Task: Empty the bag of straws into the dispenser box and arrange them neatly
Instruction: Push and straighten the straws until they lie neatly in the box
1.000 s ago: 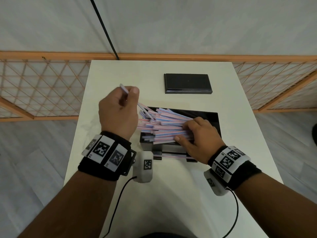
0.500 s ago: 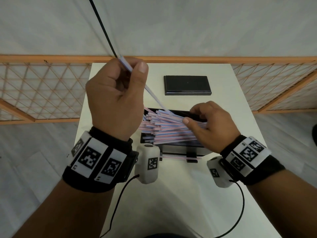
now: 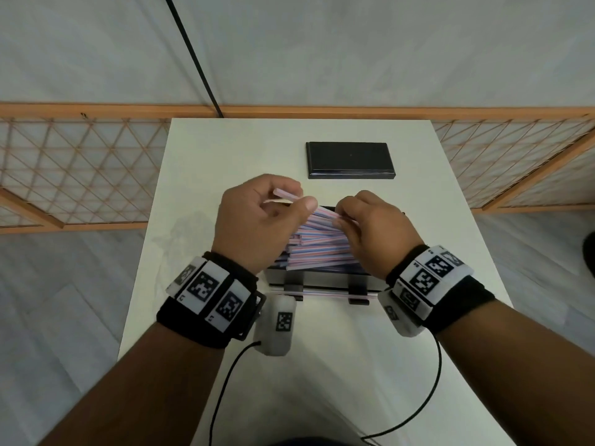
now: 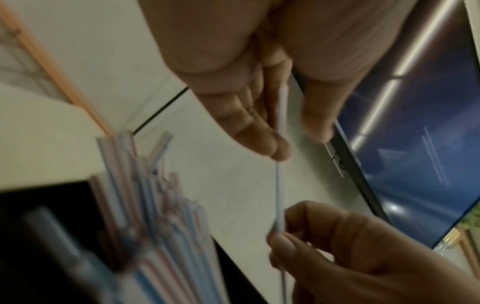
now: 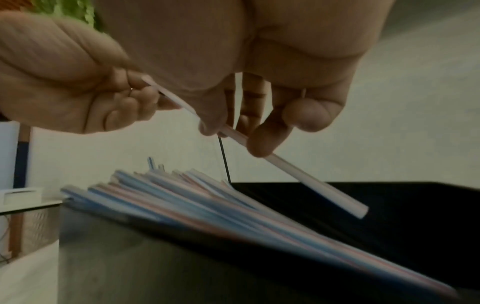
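Nearest, on the white bench: one loose straw lying across the front brackets of the black dispenser box. Heaped in that box, a slanted pile of pink-and-blue straws, ends jutting past its left edge. Just above the pile, a single straw pinched at both ends: left grip curled round one end between thumb and fingers, right grip nipping the other at the fingertips. Farther back, a flat black lid, well apart from the box.
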